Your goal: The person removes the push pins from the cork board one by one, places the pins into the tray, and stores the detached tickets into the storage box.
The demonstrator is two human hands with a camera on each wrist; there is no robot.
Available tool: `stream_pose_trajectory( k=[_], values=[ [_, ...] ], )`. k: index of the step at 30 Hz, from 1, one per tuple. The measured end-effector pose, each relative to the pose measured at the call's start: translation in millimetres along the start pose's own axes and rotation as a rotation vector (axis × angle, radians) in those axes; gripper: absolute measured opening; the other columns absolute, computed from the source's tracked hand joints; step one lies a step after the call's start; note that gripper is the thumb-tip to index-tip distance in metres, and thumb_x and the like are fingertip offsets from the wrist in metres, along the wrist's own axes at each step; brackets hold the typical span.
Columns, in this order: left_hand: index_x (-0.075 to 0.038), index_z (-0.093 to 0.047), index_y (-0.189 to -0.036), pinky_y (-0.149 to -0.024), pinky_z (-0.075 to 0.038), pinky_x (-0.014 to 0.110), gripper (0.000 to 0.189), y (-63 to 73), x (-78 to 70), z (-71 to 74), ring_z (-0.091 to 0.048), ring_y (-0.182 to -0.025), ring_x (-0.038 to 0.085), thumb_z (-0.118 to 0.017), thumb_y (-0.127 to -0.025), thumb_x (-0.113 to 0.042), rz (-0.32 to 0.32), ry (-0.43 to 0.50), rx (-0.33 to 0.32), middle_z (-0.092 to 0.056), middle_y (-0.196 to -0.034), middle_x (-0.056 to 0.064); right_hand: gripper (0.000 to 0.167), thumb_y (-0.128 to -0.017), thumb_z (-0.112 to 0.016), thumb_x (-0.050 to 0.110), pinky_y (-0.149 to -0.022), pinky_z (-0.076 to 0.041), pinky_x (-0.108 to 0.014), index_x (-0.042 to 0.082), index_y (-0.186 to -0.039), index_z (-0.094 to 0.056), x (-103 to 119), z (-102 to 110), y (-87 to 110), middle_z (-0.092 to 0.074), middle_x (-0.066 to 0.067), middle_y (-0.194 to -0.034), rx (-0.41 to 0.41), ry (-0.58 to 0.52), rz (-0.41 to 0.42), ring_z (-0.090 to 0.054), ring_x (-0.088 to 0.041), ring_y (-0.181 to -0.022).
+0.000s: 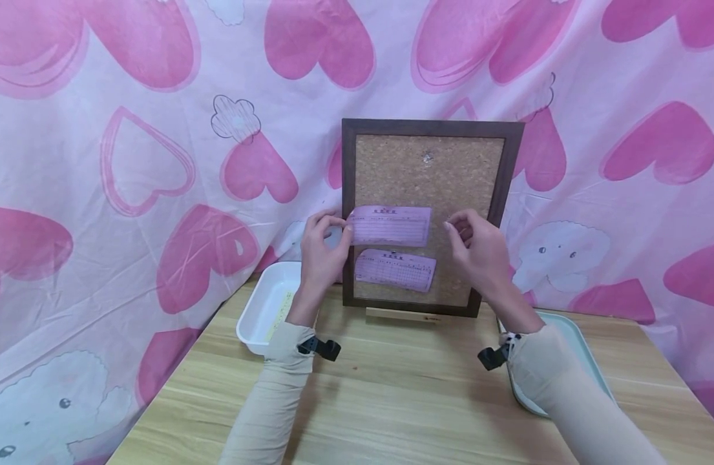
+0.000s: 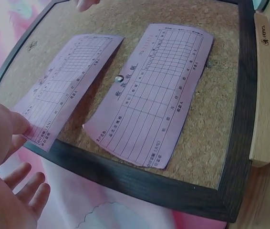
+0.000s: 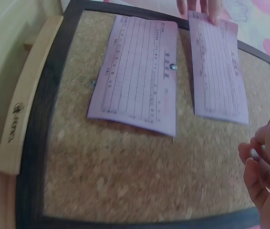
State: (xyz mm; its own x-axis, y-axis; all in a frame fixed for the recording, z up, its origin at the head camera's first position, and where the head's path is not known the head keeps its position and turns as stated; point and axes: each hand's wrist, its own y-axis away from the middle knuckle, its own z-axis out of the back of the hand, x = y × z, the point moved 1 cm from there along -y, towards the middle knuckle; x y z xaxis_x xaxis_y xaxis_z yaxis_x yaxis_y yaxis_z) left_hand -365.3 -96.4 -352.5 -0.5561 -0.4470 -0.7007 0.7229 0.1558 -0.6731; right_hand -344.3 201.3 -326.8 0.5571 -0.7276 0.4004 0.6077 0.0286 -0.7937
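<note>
A framed cork board (image 1: 473,174) leans upright on a wooden stand (image 1: 400,315). My left hand (image 1: 324,248) pinches the left end of a pink receipt slip (image 1: 389,227), which stands a little off the cork. Below it, a second pink receipt slip (image 1: 395,271) is fastened by a silvery thumbtack (image 2: 119,78) near its top edge. To the right of the upper slip, my right hand (image 1: 479,248) pinches a small pale thumbtack (image 3: 254,153) between thumb and fingertips, mostly hidden by the fingers. It is apart from the slip.
Several clear pins (image 1: 428,157) cluster high on the cork. On the table (image 1: 386,400), a white tray (image 1: 253,316) holding a yellow strip stands left of the board, and a pale green tray (image 1: 583,349) lies right, partly under my forearm. A pink heart-patterned cloth (image 1: 159,258) hangs behind.
</note>
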Motion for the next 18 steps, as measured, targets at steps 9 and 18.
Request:
stream_pose_trajectory(
  k=[9,18],
  values=[
    [-0.006,-0.076,-0.107,-0.104,-0.058,0.049,0.016,6.0,5.7,10.3,-0.065,-0.128,0.026,-0.075,-0.100,-0.021,0.017,0.038,-0.002,-0.071,-0.133,0.011,0.013,-0.105,-0.070,0.013,-0.065,-0.045,-0.012,0.001,-0.109,-0.070,-18,18,21.0,-0.075,-0.013,-0.088,0.008,0.038,-0.024,-0.066,-0.020,-0.071],
    [-0.005,-0.077,-0.108,-0.102,-0.059,0.049,0.015,13.5,10.9,23.6,-0.073,-0.106,0.028,-0.075,-0.101,-0.018,0.028,0.120,0.010,-0.079,-0.106,0.014,0.013,-0.104,-0.072,0.016,-0.070,-0.045,-0.006,0.003,-0.108,-0.072,-41,36,43.3,-0.076,-0.010,-0.088,-0.051,0.033,-0.117,-0.056,0.008,-0.074]
  ],
)
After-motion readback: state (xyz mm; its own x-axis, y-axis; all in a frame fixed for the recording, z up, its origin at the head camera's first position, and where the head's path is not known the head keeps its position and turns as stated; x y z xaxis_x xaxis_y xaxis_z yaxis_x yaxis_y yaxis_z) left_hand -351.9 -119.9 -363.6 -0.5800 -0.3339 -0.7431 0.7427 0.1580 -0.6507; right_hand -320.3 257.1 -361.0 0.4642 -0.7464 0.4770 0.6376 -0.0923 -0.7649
